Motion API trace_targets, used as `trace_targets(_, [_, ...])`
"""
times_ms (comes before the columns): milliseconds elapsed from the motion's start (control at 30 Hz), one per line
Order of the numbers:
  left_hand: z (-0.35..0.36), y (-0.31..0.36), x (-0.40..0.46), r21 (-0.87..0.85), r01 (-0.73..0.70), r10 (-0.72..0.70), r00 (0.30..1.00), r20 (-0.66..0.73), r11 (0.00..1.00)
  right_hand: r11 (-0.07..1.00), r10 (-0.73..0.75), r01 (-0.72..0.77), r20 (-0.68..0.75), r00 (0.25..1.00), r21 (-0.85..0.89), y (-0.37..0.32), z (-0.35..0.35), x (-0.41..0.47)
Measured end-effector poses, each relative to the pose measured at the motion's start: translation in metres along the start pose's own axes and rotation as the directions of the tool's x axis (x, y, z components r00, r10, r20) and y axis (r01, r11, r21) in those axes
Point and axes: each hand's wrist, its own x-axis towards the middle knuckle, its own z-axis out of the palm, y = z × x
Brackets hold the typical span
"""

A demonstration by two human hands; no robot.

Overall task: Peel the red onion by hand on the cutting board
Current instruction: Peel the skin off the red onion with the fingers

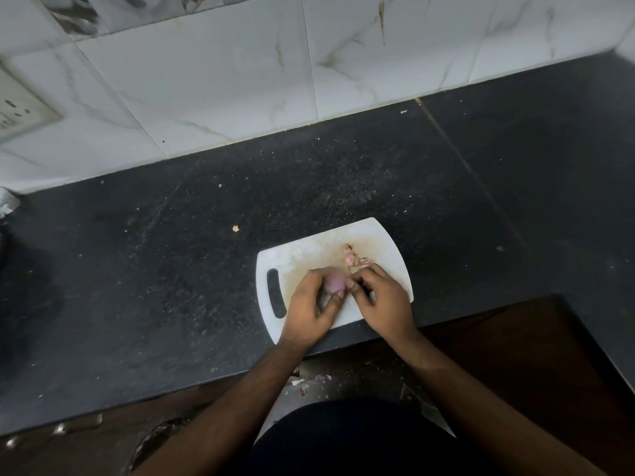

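Note:
A small red onion (335,282) is held just above the white cutting board (309,252), which lies at the counter's front edge. My left hand (314,305) wraps around the onion from the left and below. My right hand (383,297) meets it from the right, fingertips pinched against the onion's side. Most of the onion is hidden by my fingers. A small heap of pink and papery onion peels (352,257) lies on the board just behind my hands.
The board has a handle slot (276,293) at its left end. The dark stone counter (171,269) carries scattered crumbs and meets a white marble-tiled wall (240,80) behind. A wall socket (17,108) is at far left. Peel scraps (309,384) lie on the floor below.

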Motion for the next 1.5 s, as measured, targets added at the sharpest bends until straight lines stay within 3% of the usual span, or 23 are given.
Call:
trace_targets(267, [-0.002,0.001,0.000,-0.088,0.101,-0.098,0.995,0.035,0.991,1.000,-0.014,0.014,0.008,1.000,-0.008,-0.001,-0.002,-0.001])
trace_targets(400, [-0.002,-0.003,0.004,-0.059,0.028,-0.026,0.998,0.050,0.998,0.998,-0.063,0.064,0.037,0.997,-0.018,0.002,-0.002,-0.003])
trace_targets(600, [-0.001,-0.005,0.004,0.011,-0.075,0.074,0.995,0.073,0.997,0.981,0.008,-0.012,0.022,1.000,0.196,0.006,-0.005,0.003])
trace_targets(867, [0.002,-0.008,0.004,0.084,-0.131,0.121,0.986,0.115,0.988,0.941,0.108,-0.125,0.071,0.992,0.315,0.007,-0.008,0.005])
trace_targets(1167, [0.005,-0.006,0.003,0.099,-0.115,0.102,0.986,0.132,0.988,0.962,0.127,-0.136,0.053,0.990,0.238,0.009,-0.008,0.003])
trace_targets(1400, [0.003,-0.001,0.002,0.068,-0.022,0.017,0.997,0.077,0.997,0.990,0.031,-0.035,0.031,0.999,0.137,0.005,-0.008,0.000])
trace_targets(1500, [0.004,0.000,0.002,0.100,-0.040,0.033,0.997,0.067,0.994,0.982,0.039,-0.046,0.041,0.998,0.182,0.006,-0.009,0.002])
